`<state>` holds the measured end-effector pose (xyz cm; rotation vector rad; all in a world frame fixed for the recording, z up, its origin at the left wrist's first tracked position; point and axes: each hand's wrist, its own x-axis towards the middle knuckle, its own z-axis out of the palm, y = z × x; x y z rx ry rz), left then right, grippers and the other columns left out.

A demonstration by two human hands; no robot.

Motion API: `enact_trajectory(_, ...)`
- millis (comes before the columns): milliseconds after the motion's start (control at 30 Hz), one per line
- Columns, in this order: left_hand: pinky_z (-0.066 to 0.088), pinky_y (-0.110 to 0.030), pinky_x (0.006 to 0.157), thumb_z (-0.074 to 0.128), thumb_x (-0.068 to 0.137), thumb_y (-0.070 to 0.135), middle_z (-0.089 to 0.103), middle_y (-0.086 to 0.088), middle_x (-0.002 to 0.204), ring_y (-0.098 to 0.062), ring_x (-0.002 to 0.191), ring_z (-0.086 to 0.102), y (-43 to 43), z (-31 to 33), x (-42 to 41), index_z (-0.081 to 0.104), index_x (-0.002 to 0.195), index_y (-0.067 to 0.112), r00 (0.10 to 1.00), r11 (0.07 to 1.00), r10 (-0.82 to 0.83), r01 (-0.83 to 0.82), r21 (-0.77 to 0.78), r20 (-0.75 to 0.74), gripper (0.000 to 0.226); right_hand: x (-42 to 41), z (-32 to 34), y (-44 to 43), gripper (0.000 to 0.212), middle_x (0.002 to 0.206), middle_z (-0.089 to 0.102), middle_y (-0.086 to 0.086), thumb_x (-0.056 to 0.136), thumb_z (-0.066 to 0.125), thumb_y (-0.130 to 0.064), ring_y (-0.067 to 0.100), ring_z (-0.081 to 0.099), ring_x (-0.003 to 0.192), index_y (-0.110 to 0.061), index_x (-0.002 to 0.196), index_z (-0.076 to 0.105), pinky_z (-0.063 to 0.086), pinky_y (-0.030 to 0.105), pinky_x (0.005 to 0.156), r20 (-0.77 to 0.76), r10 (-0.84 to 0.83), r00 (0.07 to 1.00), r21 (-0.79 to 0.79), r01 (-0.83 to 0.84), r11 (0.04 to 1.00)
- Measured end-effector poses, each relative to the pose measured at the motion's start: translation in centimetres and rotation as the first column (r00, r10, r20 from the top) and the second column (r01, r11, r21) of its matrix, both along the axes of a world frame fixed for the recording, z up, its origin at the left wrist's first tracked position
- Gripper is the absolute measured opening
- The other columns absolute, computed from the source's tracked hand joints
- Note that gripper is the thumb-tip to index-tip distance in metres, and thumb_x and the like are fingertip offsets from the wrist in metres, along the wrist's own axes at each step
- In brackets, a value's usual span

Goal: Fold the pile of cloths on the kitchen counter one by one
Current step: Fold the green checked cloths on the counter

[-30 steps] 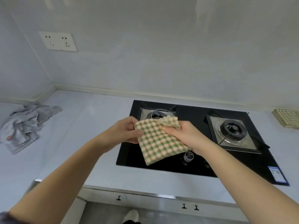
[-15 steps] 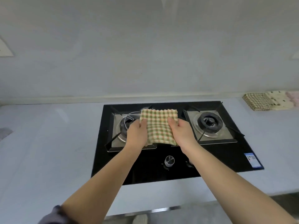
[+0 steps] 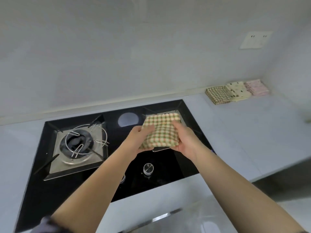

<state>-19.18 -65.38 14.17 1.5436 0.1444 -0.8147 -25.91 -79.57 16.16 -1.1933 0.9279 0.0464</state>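
A folded green-and-orange checked cloth [image 3: 161, 132] is held in the air above the right burner of the black hob [image 3: 117, 185]. My left hand [image 3: 139, 137] grips its left edge, thumb on top. Its right edge is gripped by my right hand [image 3: 186, 140], fingers underneath. A row of three folded cloths lies at the back right of the counter: a checked one [image 3: 218, 95], a cream spotted one [image 3: 237, 90] and a pink one [image 3: 256, 87]. The unfolded pile is out of view.
The left burner [image 3: 79, 145] with its wire pan support is uncovered. A control knob [image 3: 148, 169] sits at the hob's front. The grey counter [image 3: 252, 135] runs right to a corner, with a wall socket [image 3: 255, 39] above it.
The view has swung right, so the grey pile at left is gone and the folded row has come in. Both hands carried the checked cloth rightward, from the left burner to over the right one.
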Motion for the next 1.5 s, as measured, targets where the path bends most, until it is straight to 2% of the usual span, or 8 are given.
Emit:
enact_trajectory(200, 0.05, -0.024, 0.069, 0.065, 0.091, 0.032, 0.059, 0.004, 0.104, -0.01, 0.086, 0.06, -12.2, -1.2, -6.5, 0.047, 0.122, 0.021, 0.96, 0.98, -0.169, 0.14, 0.144, 0.223, 0.037, -6.8, 0.0, -11.9, 0.021, 0.087, 0.071, 0.007, 0.1, 0.049, -0.027, 0.018, 0.067, 0.077, -0.009, 0.101, 0.061, 0.052, 0.032, 0.061, 0.024, -0.039, 0.999, 0.061, 0.038, 0.997)
enact_trajectory(333, 0.053, -0.036, 0.081, 0.07, 0.087, 0.022, 0.068, -0.008, 0.106, -0.02, 0.093, 0.065, -18.4, -2.9, -8.3, 0.06, 0.11, 0.013, 0.998, 0.998, -0.066, 0.066, 0.022, 0.019, 0.027, -9.7, -0.2, -18.6, 0.021, 0.097, 0.071, 0.009, 0.1, 0.05, -0.025, 0.021, 0.068, 0.084, -0.008, 0.103, 0.062, 0.056, 0.034, 0.067, 0.004, -0.063, 0.998, 0.05, 0.063, 0.997)
enact_trajectory(467, 0.056, -0.029, 0.059, 0.064, 0.092, 0.017, 0.071, -0.01, 0.096, -0.02, 0.079, 0.067, -24.4, -3.2, -8.1, 0.064, 0.104, 0.004, 0.975, 0.996, -0.075, 0.063, -0.066, -0.211, 0.018, -11.5, -1.3, -24.9, 0.023, 0.106, 0.071, 0.006, 0.097, 0.05, -0.02, 0.021, 0.068, 0.098, -0.009, 0.111, 0.063, 0.056, 0.036, 0.084, -0.002, -0.074, 0.997, 0.016, 0.074, 0.997)
enact_trajectory(733, 0.053, -0.03, 0.083, 0.057, 0.095, 0.026, 0.068, -0.002, 0.109, -0.018, 0.1, 0.063, -37.5, -2.8, -2.6, 0.067, 0.101, 0.02, 0.941, 0.947, -0.32, 0.318, 0.038, 0.113, 0.012, -10.3, -2.1, -37.1, 0.027, 0.114, 0.071, 0.009, 0.093, 0.054, -0.002, 0.021, 0.069, 0.101, -0.004, 0.12, 0.057, 0.058, 0.031, 0.079, 0.138, -0.139, 0.981, 0.282, 0.095, 0.955)
enact_trajectory(900, 0.052, -0.026, 0.081, 0.062, 0.092, 0.03, 0.068, 0.001, 0.111, -0.014, 0.101, 0.063, -44.1, -2.3, 2.3, 0.066, 0.107, 0.02, 0.88, 0.886, -0.464, 0.459, 0.066, 0.1, 0.018, -7.5, -3.3, -43.7, 0.033, 0.111, 0.071, 0.013, 0.088, 0.061, -0.008, 0.022, 0.071, 0.093, -0.004, 0.12, 0.057, 0.06, 0.031, 0.068, 0.159, -0.212, 0.964, 0.436, 0.124, 0.891)
enact_trajectory(1100, 0.054, -0.032, 0.078, 0.059, 0.094, 0.027, 0.073, -0.007, 0.101, -0.018, 0.088, 0.069, -49.1, -5.4, 5.3, 0.063, 0.112, 0.009, 0.944, 0.951, -0.151, 0.058, -0.302, -0.292, 0.026, -0.6, -6.9, -48.3, 0.022, 0.113, 0.068, 0.016, 0.095, 0.052, -0.001, 0.027, 0.066, 0.101, -0.001, 0.117, 0.057, 0.061, 0.034, 0.074, 0.196, -0.405, 0.893, 0.522, 0.255, 0.814)
enact_trajectory(1300, 0.054, -0.036, 0.084, 0.055, 0.096, 0.015, 0.07, -0.009, 0.095, -0.02, 0.085, 0.067, -54.9, -8.8, 8.9, 0.064, 0.097, 0.007, 0.962, 0.965, 0.224, -0.241, -0.101, -0.154, 0.011, 7.1, -10.3, -52.1, 0.016, 0.105, 0.067, 0.016, 0.094, 0.054, 0.002, 0.026, 0.065, 0.093, 0.0, 0.109, 0.058, 0.061, 0.032, 0.062, 0.121, -0.393, 0.912, 0.566, 0.262, 0.782)
enact_trajectory(1500, 0.052, -0.039, 0.082, 0.043, 0.099, 0.023, 0.065, -0.009, 0.097, -0.024, 0.088, 0.06, -58.2, -11.2, 14.7, 0.06, 0.083, 0.019, 0.962, 0.958, 0.259, -0.267, 0.104, 0.081, 0.024, 12.7, -12.8, -54.4, 0.018, 0.11, 0.065, 0.018, 0.09, 0.056, 0.008, 0.028, 0.064, 0.099, 0.0, 0.107, 0.057, 0.061, 0.034, 0.064, 0.087, -0.397, 0.914, 0.607, 0.267, 0.748)
